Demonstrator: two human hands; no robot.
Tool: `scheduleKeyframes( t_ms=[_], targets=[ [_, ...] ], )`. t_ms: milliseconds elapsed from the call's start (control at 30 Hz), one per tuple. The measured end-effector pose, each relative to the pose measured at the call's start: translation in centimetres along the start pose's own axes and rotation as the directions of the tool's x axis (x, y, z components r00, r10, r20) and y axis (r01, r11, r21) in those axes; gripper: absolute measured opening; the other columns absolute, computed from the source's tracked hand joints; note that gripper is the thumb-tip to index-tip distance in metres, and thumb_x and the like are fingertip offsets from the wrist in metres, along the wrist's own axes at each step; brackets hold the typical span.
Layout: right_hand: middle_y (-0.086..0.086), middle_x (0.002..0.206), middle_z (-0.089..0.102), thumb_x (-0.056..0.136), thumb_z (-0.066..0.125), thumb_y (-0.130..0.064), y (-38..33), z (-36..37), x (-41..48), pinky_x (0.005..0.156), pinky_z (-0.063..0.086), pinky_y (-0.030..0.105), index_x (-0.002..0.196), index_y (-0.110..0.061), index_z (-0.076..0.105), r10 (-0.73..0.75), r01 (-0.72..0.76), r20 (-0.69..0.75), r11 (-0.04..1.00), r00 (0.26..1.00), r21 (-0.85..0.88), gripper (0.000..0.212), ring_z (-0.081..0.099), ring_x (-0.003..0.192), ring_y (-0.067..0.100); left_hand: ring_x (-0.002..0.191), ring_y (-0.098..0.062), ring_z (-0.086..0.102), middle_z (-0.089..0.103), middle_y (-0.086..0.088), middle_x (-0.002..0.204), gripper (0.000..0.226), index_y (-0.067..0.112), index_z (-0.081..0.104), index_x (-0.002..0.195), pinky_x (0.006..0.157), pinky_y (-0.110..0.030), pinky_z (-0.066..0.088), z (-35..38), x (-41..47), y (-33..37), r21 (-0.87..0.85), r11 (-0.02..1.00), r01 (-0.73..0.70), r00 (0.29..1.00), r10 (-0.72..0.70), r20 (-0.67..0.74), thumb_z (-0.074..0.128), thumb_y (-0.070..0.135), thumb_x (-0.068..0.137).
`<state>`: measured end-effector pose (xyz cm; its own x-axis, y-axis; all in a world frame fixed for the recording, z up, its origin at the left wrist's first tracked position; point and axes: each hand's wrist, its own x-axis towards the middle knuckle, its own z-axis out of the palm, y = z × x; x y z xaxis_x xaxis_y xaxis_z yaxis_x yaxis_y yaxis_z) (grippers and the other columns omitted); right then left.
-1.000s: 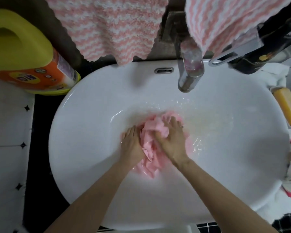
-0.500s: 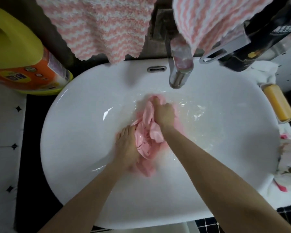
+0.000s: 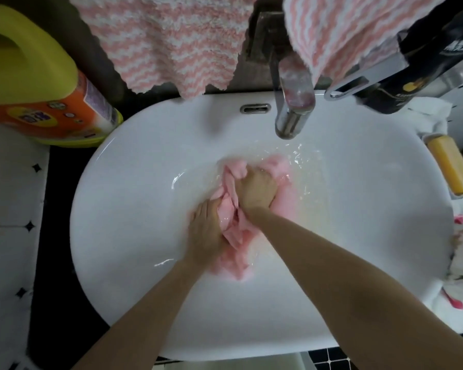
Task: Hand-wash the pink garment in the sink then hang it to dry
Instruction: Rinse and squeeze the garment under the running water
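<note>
— Head view first. Where is the pink garment [image 3: 235, 231]?

— It lies wet and bunched in the bottom of the white sink [image 3: 134, 198], at the middle of the basin, running from near the faucet [image 3: 292, 113] down toward the front rim. Shallow water glints around it.

— And the person's hands?

— Both are on it. The right hand [image 3: 255, 192] sits at the garment's far end, just in front of the faucet spout, clenched into a fist with folds of the pink cloth gathered in it. The left hand [image 3: 205, 233] rests on the garment's left side, nearer the front rim. Its fingers lie fairly straight and press the cloth against the basin, with the fingertips tucked under a fold.

— What stands around the sink?

— A yellow and orange detergent jug [image 3: 32, 84] is by the back left rim. A yellow soap bar [image 3: 451, 169] sits in a dish at the right rim. Two pink-and-white striped towels [image 3: 166, 41] hang over the back edge, one on each side of the faucet. A dark bottle [image 3: 422, 68] is at the back right, its label too blurred to read. The overflow slot [image 3: 255, 108] shows in the back wall of the basin, left of the spout.
</note>
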<state>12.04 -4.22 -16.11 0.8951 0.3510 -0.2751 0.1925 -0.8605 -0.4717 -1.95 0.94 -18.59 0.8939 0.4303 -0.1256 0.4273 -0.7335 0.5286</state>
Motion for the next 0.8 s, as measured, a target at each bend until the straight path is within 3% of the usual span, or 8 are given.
scheduleKeyframes(
  t_ms=[67,133,200,300,367,567,700,800],
  targets=[
    [0.006,0.070,0.063,0.092,0.049,-0.040,-0.5,-2.2,0.0,0.065,0.051,0.034,0.070,-0.014,0.061,0.205,-0.208,0.038,0.942,0.978,0.264,0.036,0.065,0.075,0.027,0.102,-0.024,0.057,0.059,-0.004,0.111,0.065,0.021,0.041,0.121,0.087,-0.027,0.031,0.3,0.2,-0.3,0.004,1.000,0.010,1.000,-0.010,-0.016,0.060,0.049,0.065],
    [0.008,0.081,0.068,0.092,0.052,-0.041,0.2,-3.6,-1.6,0.079,0.053,0.040,0.078,-0.018,0.064,0.096,-0.093,0.017,0.873,0.995,0.478,0.030,0.065,0.082,0.026,0.100,-0.025,0.055,0.060,-0.007,0.106,0.067,0.017,0.044,0.117,0.086,-0.027,0.029,0.3,0.5,-0.4,-0.037,0.999,0.015,1.000,-0.015,-0.010,0.059,0.049,0.061],
    [0.014,0.099,0.067,0.087,0.053,-0.044,1.3,-3.6,-4.9,0.086,0.048,0.043,0.100,-0.013,0.065,-0.218,0.263,-0.181,0.920,0.959,0.290,0.036,0.059,0.095,0.032,0.103,-0.023,0.051,0.059,-0.007,0.108,0.072,0.012,0.049,0.122,0.090,-0.027,0.028,0.4,0.6,-0.5,-0.037,0.999,0.031,1.000,-0.030,0.004,0.061,0.052,0.063],
    [0.013,0.102,0.062,0.077,0.041,-0.058,3.1,0.4,-7.1,0.072,0.045,0.041,0.115,-0.015,0.053,-0.519,0.502,-0.125,0.852,0.845,-0.148,0.058,0.056,0.087,0.033,0.103,-0.020,0.046,0.062,-0.012,0.109,0.073,0.005,0.052,0.123,0.089,-0.027,0.026,1.0,0.4,-1.1,-0.011,1.000,0.005,1.000,-0.005,-0.027,0.050,0.048,0.064],
    [0.012,0.090,0.063,0.073,0.040,-0.057,3.1,1.9,-5.9,0.065,0.046,0.037,0.104,-0.015,0.056,-0.471,0.426,-0.159,0.869,0.867,-0.254,0.054,0.059,0.076,0.031,0.105,-0.027,0.053,0.063,-0.016,0.109,0.065,0.003,0.056,0.119,0.091,-0.030,0.027,1.0,0.5,-1.1,-0.024,1.000,0.007,0.999,-0.008,-0.049,0.047,0.042,0.068],
    [0.008,0.061,0.062,0.079,0.042,-0.050,1.2,1.1,-0.5,0.059,0.050,0.035,0.064,-0.011,0.061,-0.294,0.283,-0.111,0.953,0.949,-0.103,0.046,0.062,0.060,0.028,0.103,-0.027,0.052,0.057,-0.010,0.114,0.081,0.011,0.039,0.125,0.089,-0.031,0.031,0.3,-0.1,-0.3,0.018,0.999,-0.032,0.998,0.033,-0.055,0.054,0.060,0.062],
    [0.004,0.071,0.065,0.094,0.046,-0.045,2.0,-2.9,0.2,0.064,0.052,0.032,0.074,-0.013,0.064,-0.041,0.021,0.092,0.977,0.995,0.213,0.041,0.064,0.069,0.023,0.108,-0.020,0.048,0.050,-0.002,0.117,0.076,0.017,0.045,0.128,0.092,-0.036,0.042,-2.3,0.3,-0.9,-0.290,0.954,0.075,0.991,-0.039,0.127,0.073,0.037,0.061],
    [0.008,0.081,0.072,0.090,0.060,-0.028,4.6,-7.3,0.2,0.071,0.056,0.036,0.081,-0.014,0.071,0.048,-0.101,0.117,0.855,0.992,0.508,0.021,0.067,0.073,0.016,0.105,-0.002,0.050,0.051,0.010,0.115,0.061,0.036,0.047,0.114,0.090,-0.025,0.042,-5.7,0.8,-1.6,-0.509,0.860,0.026,0.984,0.067,0.164,0.071,0.033,0.059]
  ],
)
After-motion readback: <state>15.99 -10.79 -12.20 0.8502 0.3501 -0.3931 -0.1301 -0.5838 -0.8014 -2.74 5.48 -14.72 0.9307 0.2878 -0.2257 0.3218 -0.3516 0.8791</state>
